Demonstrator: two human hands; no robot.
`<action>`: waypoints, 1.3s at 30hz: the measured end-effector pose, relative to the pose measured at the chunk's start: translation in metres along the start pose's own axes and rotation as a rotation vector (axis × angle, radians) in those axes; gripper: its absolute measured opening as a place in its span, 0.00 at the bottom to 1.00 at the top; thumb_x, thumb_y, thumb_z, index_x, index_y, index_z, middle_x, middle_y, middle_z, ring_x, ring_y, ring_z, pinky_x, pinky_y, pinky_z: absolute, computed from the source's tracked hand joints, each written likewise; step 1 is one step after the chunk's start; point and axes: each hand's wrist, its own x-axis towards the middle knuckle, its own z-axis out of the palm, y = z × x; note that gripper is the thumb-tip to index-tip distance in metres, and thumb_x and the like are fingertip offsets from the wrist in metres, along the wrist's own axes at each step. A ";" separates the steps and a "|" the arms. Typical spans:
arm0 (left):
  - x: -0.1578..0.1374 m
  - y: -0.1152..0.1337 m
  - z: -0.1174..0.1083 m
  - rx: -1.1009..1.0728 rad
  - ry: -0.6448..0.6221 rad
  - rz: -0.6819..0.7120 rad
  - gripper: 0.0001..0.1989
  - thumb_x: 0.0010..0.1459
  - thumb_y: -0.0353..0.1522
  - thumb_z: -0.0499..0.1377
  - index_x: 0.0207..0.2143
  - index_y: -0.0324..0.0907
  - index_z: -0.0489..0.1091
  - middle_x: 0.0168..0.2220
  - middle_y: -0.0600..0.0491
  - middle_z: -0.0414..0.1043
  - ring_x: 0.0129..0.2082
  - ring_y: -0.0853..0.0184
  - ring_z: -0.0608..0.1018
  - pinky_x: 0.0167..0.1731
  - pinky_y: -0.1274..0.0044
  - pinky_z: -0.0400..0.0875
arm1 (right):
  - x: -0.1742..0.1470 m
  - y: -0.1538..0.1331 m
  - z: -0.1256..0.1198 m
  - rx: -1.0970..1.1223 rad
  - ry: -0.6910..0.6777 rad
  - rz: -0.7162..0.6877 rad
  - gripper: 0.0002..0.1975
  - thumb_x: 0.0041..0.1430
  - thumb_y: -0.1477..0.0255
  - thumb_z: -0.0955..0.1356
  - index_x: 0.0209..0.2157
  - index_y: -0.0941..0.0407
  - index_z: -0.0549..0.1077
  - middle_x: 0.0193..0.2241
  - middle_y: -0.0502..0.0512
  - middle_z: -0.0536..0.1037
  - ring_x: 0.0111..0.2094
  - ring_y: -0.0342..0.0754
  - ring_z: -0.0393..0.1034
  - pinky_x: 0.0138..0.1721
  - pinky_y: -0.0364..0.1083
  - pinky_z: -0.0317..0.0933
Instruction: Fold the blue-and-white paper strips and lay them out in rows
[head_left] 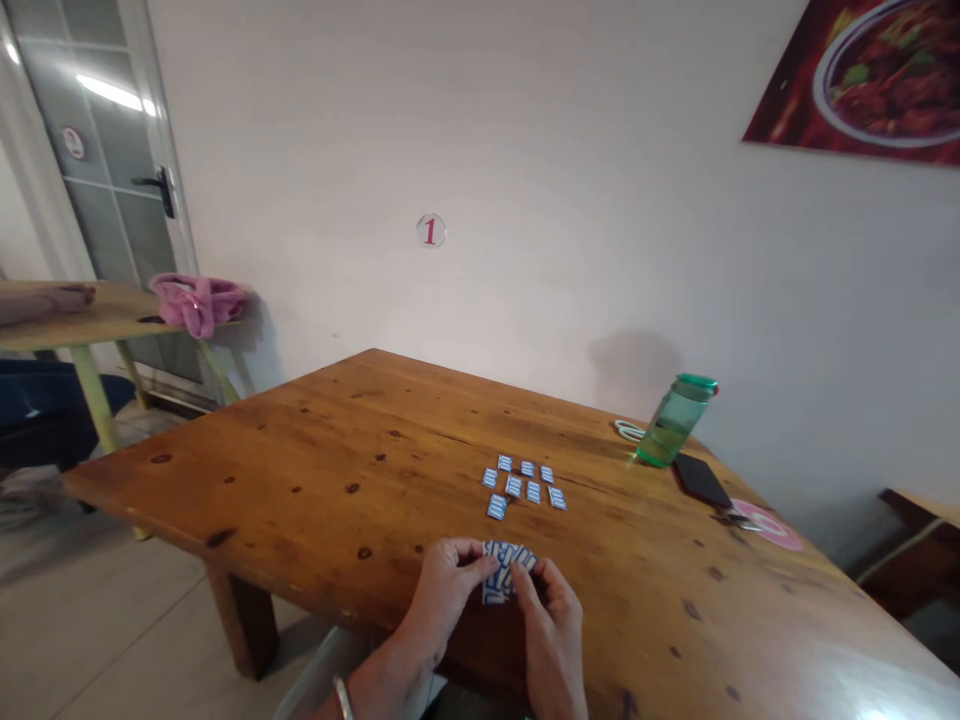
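Note:
Between my two hands, over the table's near edge, is a small fan of blue-and-white cards [495, 580]. My left hand [450, 580] pinches the fan's left side between thumb and fingers. On the right side, my right hand [551, 620] grips the cards with its thumb across their front. Beyond the hands, several small blue-and-white cards [514, 486] lie apart in loose rows on the wooden table [420, 430]. The print on the cards is too small to read.
At the table's right side stand a green bottle [675, 420], a white cable loop [628, 430], a dark flat phone-like object [701, 481], keys [735, 518] and a pink disc [776, 528]. Another table [112, 318] at the left carries a pink cloth [199, 300] and a person's arm [45, 302].

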 end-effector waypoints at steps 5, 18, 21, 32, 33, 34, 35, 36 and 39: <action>0.000 0.002 0.000 0.029 -0.003 0.026 0.09 0.36 0.35 0.63 0.15 0.38 0.71 0.16 0.56 0.68 0.20 0.70 0.67 0.25 0.78 0.60 | 0.000 0.000 0.000 -0.010 0.011 -0.006 0.15 0.47 0.59 0.68 0.20 0.57 0.68 0.18 0.48 0.68 0.21 0.42 0.58 0.21 0.40 0.56; -0.002 0.001 0.004 -0.038 0.006 -0.019 0.10 0.37 0.35 0.63 0.18 0.36 0.70 0.17 0.55 0.69 0.19 0.71 0.67 0.23 0.78 0.62 | -0.002 -0.001 0.000 -0.019 0.014 0.007 0.15 0.47 0.59 0.67 0.21 0.57 0.66 0.18 0.47 0.66 0.22 0.42 0.57 0.22 0.40 0.55; -0.001 0.002 0.003 -0.037 0.008 -0.018 0.10 0.36 0.35 0.63 0.17 0.36 0.70 0.17 0.55 0.69 0.19 0.71 0.67 0.23 0.79 0.62 | -0.001 0.000 0.000 -0.027 0.008 0.009 0.15 0.47 0.59 0.67 0.20 0.57 0.66 0.18 0.47 0.66 0.21 0.42 0.56 0.22 0.40 0.55; -0.001 0.001 0.003 -0.009 -0.007 -0.008 0.09 0.37 0.34 0.63 0.18 0.35 0.70 0.17 0.56 0.68 0.20 0.71 0.67 0.24 0.79 0.61 | 0.000 0.002 0.000 -0.053 -0.021 -0.023 0.15 0.48 0.60 0.67 0.21 0.57 0.67 0.18 0.47 0.67 0.22 0.42 0.57 0.22 0.40 0.55; -0.001 0.001 0.004 -0.010 -0.004 -0.012 0.09 0.36 0.33 0.63 0.19 0.35 0.70 0.17 0.56 0.69 0.20 0.71 0.67 0.24 0.79 0.61 | 0.000 0.000 0.000 -0.050 -0.024 -0.025 0.14 0.48 0.60 0.67 0.21 0.57 0.67 0.18 0.47 0.67 0.21 0.42 0.58 0.22 0.40 0.55; -0.001 0.002 0.004 -0.010 -0.002 -0.016 0.08 0.36 0.33 0.62 0.19 0.35 0.70 0.17 0.55 0.69 0.20 0.71 0.67 0.24 0.79 0.61 | 0.000 -0.001 0.000 -0.045 -0.028 -0.024 0.14 0.48 0.61 0.67 0.21 0.58 0.67 0.18 0.48 0.68 0.21 0.42 0.58 0.22 0.40 0.56; -0.001 0.002 0.005 -0.010 -0.002 -0.019 0.09 0.36 0.33 0.62 0.19 0.35 0.70 0.17 0.55 0.69 0.20 0.71 0.67 0.24 0.79 0.61 | -0.001 -0.001 0.000 -0.036 -0.028 -0.022 0.14 0.48 0.61 0.68 0.21 0.58 0.68 0.18 0.48 0.68 0.21 0.42 0.59 0.22 0.40 0.56; -0.001 0.003 0.005 -0.010 -0.001 -0.019 0.09 0.37 0.33 0.62 0.19 0.35 0.70 0.17 0.55 0.69 0.20 0.71 0.67 0.24 0.79 0.62 | -0.001 -0.002 0.000 -0.022 -0.029 -0.016 0.14 0.48 0.61 0.68 0.22 0.58 0.68 0.19 0.48 0.69 0.22 0.42 0.60 0.23 0.40 0.57; -0.002 0.003 0.004 -0.011 0.009 -0.003 0.10 0.37 0.34 0.62 0.18 0.35 0.70 0.17 0.55 0.68 0.19 0.72 0.67 0.23 0.79 0.62 | -0.001 -0.003 0.000 0.023 -0.032 0.016 0.13 0.48 0.61 0.68 0.25 0.58 0.69 0.21 0.50 0.71 0.23 0.43 0.62 0.25 0.41 0.59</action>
